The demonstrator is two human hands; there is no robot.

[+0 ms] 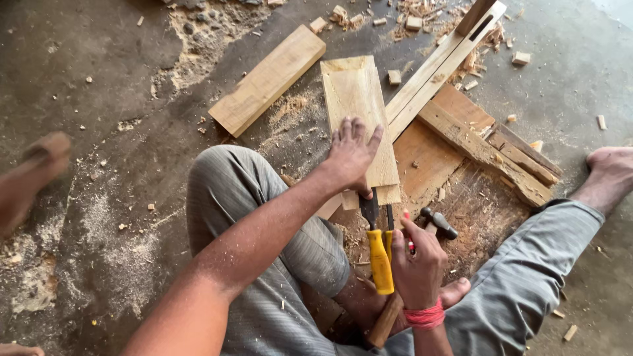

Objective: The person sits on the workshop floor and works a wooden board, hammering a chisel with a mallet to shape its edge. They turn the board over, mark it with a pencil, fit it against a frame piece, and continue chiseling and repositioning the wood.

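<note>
Your left hand point(351, 155) lies flat on the plank point(359, 125), right hand point(417, 260) grips a red pencil point(409, 242) w/ chisels point(380, 254) close, so it could get nicked.

Left hand point(353, 155) lies flat on the near end of a board point(359, 112) on the floor point(99, 132). Right hand point(417, 260), nearer the body, sits just right of a chisel point(379, 254) and beside a hammer point(435, 224). A plank point(267, 80) lies left of the board; a slotted rail point(448, 59) lies right.
</note>
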